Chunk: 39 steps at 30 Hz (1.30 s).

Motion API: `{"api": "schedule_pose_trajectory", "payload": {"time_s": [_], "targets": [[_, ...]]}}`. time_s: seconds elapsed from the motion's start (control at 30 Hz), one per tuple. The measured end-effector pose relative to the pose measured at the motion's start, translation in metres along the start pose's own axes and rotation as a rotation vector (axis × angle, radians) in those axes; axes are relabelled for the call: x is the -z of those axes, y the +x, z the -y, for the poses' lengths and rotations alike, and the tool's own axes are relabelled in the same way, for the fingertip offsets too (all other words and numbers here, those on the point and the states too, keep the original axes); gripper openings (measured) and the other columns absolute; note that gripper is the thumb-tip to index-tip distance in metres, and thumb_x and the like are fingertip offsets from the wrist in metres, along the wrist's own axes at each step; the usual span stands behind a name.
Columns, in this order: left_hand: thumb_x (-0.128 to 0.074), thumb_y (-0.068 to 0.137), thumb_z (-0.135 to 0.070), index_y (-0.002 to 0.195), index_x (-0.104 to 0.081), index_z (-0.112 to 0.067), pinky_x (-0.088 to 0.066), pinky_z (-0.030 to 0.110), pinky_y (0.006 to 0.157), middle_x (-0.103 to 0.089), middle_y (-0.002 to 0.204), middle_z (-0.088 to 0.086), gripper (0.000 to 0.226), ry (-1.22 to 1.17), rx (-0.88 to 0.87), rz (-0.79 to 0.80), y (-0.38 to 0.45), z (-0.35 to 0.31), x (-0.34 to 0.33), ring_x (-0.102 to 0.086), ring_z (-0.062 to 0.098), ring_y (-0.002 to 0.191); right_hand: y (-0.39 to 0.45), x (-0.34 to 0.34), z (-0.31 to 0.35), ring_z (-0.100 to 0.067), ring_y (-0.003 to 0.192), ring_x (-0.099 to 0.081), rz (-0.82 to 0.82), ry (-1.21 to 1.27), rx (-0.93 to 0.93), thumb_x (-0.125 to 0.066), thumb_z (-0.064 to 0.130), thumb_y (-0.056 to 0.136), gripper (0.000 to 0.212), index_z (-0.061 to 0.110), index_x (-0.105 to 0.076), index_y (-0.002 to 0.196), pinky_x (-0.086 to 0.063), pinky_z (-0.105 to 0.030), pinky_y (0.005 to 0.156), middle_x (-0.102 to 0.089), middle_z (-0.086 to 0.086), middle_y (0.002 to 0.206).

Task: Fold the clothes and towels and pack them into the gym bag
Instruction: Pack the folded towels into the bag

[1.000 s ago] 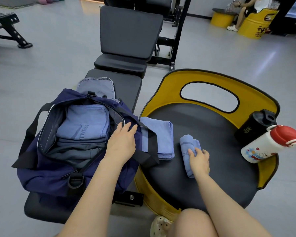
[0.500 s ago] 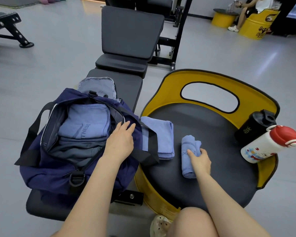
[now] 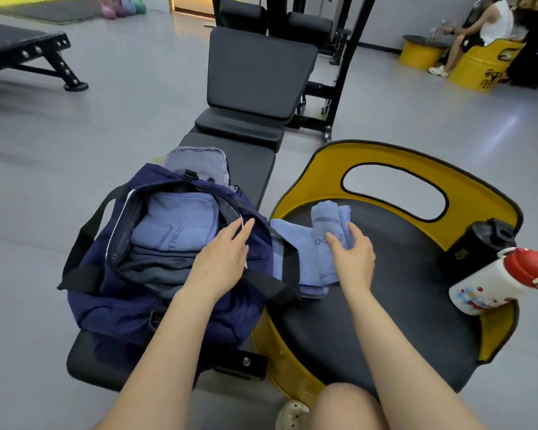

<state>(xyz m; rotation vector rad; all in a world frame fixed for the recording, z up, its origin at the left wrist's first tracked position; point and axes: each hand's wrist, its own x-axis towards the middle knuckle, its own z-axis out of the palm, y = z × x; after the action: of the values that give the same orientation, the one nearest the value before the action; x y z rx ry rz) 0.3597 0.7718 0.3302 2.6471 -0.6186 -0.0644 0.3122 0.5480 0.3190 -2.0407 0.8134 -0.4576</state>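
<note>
A navy gym bag (image 3: 112, 305) stands unzipped on a black bench, with a folded blue towel (image 3: 177, 225) and dark clothes inside. My left hand (image 3: 224, 256) rests with straight fingers on the bag's right rim. My right hand (image 3: 351, 252) grips a rolled blue towel (image 3: 328, 221), lifted over the left part of the black round seat (image 3: 385, 305). Under it lies a flat folded blue towel (image 3: 284, 240), partly covered by the bag's black strap.
A black shaker bottle (image 3: 475, 246) and a white bottle with a red cap (image 3: 497, 280) stand at the seat's right edge, inside its yellow backrest (image 3: 448, 181). A grey-blue pouch (image 3: 199, 166) lies behind the bag. A person sits far back right.
My right hand picked the rolled towel up off the seat and carried it left and away, over the flat towel. My left hand stayed on the bag's rim.
</note>
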Motion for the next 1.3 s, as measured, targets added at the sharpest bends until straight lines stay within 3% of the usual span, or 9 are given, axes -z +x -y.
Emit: {"api": "schedule_pose_trajectory", "payload": {"time_s": [0.27,0.43,0.57,0.63,0.7,0.8,0.97,1.1,1.3], "targets": [[-0.033,0.102,-0.023,0.151,-0.014,-0.027,-0.038,0.037,0.101,-0.018,0.157,-0.001,0.053,0.038,0.078,-0.005,-0.013,0.033,0.019,-0.037,0.025,0.134,-0.018,-0.044,0.071,-0.011,0.103,-0.050,0.161,-0.107,0.359,-0.060,0.039,0.091,0.048,0.030,-0.049,0.137,-0.036,-0.026,0.076,-0.051,0.005,0.119],[-0.035,0.099,-0.014,0.151,-0.015,-0.019,-0.005,0.035,0.117,-0.021,0.156,0.004,0.056,0.232,0.120,-0.136,-0.016,0.056,0.035,-0.017,0.022,0.144,-0.029,-0.076,0.105,-0.011,0.102,-0.050,0.220,-0.132,0.521,-0.061,0.039,0.090,0.049,0.032,-0.049,0.137,-0.035,-0.024,0.074,-0.052,0.006,0.114],[-0.039,0.097,-0.006,0.151,-0.021,-0.020,0.015,0.037,0.113,-0.011,0.159,0.008,0.058,0.327,0.173,-0.257,-0.022,0.073,0.054,0.002,0.026,0.147,-0.033,-0.099,0.127,-0.008,0.098,-0.050,0.219,-0.104,0.633,-0.063,0.038,0.089,0.051,0.030,-0.050,0.137,-0.036,-0.022,0.072,-0.053,0.006,0.113],[-0.041,0.096,-0.005,0.150,-0.021,-0.022,0.010,0.041,0.116,0.001,0.159,0.008,0.060,0.336,0.249,-0.268,-0.024,0.083,0.063,0.009,0.026,0.147,-0.035,-0.110,0.138,-0.010,0.099,-0.051,0.251,-0.054,0.674,-0.065,0.035,0.089,0.051,0.026,-0.050,0.137,-0.039,-0.022,0.077,-0.052,0.004,0.112],[-0.043,0.094,-0.001,0.149,-0.023,-0.024,-0.010,0.043,0.117,0.009,0.159,0.006,0.063,0.282,0.345,-0.269,-0.027,0.093,0.068,0.004,0.026,0.147,-0.037,-0.122,0.146,-0.013,0.102,-0.051,0.305,-0.048,0.702,-0.065,0.032,0.088,0.053,0.024,-0.049,0.138,-0.041,-0.026,0.084,-0.050,0.002,0.113],[-0.039,0.092,0.003,0.147,-0.028,-0.025,-0.038,0.036,0.097,0.002,0.160,-0.003,0.062,0.128,0.474,-0.255,-0.029,0.106,0.076,-0.031,0.026,0.136,-0.040,-0.143,0.150,-0.019,0.107,-0.052,0.384,-0.093,0.753,-0.064,0.032,0.089,0.053,0.024,-0.048,0.138,-0.044,-0.033,0.090,-0.050,0.002,0.117],[-0.031,0.088,0.011,0.149,-0.023,-0.026,-0.038,0.036,0.098,-0.008,0.159,-0.013,0.073,-0.036,0.550,-0.295,-0.032,0.118,0.079,-0.046,0.024,0.126,-0.028,-0.165,0.141,-0.026,0.114,-0.051,0.424,-0.417,0.766,-0.057,0.034,0.093,0.053,0.026,-0.041,0.143,-0.039,-0.034,0.090,-0.048,-0.001,0.130],[-0.033,0.086,0.012,0.151,-0.018,-0.028,-0.038,0.026,0.078,-0.005,0.158,-0.017,0.078,-0.054,0.545,-0.306,-0.030,0.120,0.076,-0.053,0.023,0.114,-0.028,-0.175,0.135,-0.025,0.114,-0.051,0.475,-0.461,0.783,-0.058,0.034,0.093,0.055,0.029,-0.037,0.144,-0.038,-0.033,0.091,-0.047,0.000,0.131],[-0.032,0.087,0.010,0.151,-0.016,-0.030,-0.041,0.032,0.088,-0.007,0.158,-0.019,0.077,-0.072,0.560,-0.335,-0.029,0.122,0.078,-0.052,0.026,0.116,-0.030,-0.192,0.143,-0.023,0.119,-0.049,0.542,-0.423,0.993,-0.063,0.029,0.090,0.058,0.025,-0.040,0.142,-0.041,-0.032,0.094,-0.051,0.000,0.134]]}}
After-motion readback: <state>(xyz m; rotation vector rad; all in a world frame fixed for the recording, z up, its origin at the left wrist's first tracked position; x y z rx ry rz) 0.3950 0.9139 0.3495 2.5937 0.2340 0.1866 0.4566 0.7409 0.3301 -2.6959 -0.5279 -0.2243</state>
